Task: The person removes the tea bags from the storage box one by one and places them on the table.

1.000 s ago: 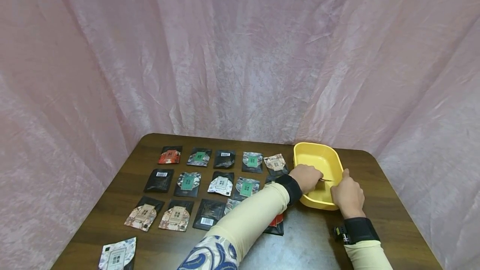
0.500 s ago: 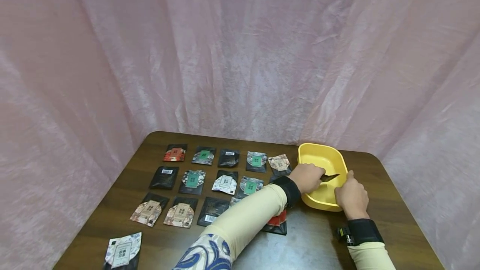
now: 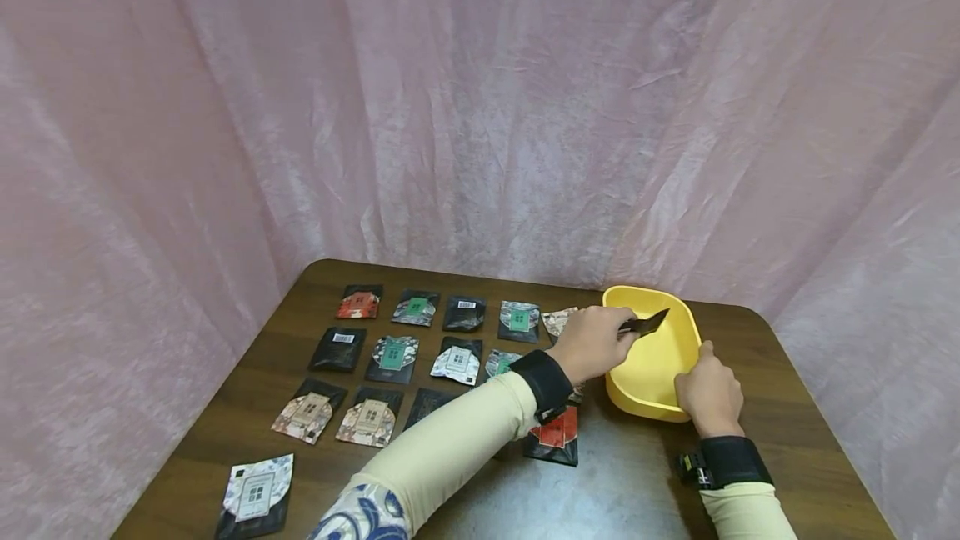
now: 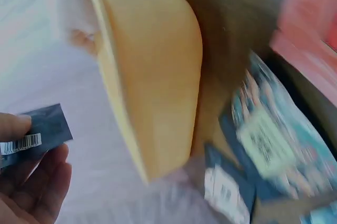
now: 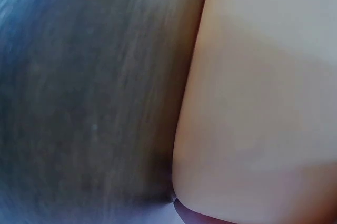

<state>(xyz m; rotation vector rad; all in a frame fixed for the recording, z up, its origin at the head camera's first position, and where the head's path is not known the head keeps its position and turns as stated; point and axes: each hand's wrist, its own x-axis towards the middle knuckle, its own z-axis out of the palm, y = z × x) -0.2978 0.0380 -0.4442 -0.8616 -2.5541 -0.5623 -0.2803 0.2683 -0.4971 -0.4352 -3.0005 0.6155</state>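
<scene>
My left hand (image 3: pixel 596 344) pinches a small dark sachet (image 3: pixel 647 323) over the left side of a yellow plastic basin (image 3: pixel 663 369). In the left wrist view, thumb and fingers hold that sachet (image 4: pixel 50 126) by one end, its barcode facing the camera. The basin (image 4: pixel 152 71) appears there from the side. My right hand (image 3: pixel 708 390) grips the basin's right rim; its fingertips are partly hidden. Close to my left wrist lies a red-labelled black sachet (image 3: pixel 555 436). The right wrist view holds only blurred skin (image 5: pixel 253 103) and tabletop.
Several flat sachets, such as a red one (image 3: pixel 360 302) and a beige one (image 3: pixel 369 417), lie in rough rows on the brown table (image 3: pixel 637 490). A white-labelled sachet (image 3: pixel 257 490) lies apart at front left. My left forearm covers some. Behind hangs a pink curtain (image 3: pixel 480 107).
My left hand has moved left and up with the sachet, from down inside the basin to above its left rim. My right hand stays on the right rim. The head view has shifted slightly.
</scene>
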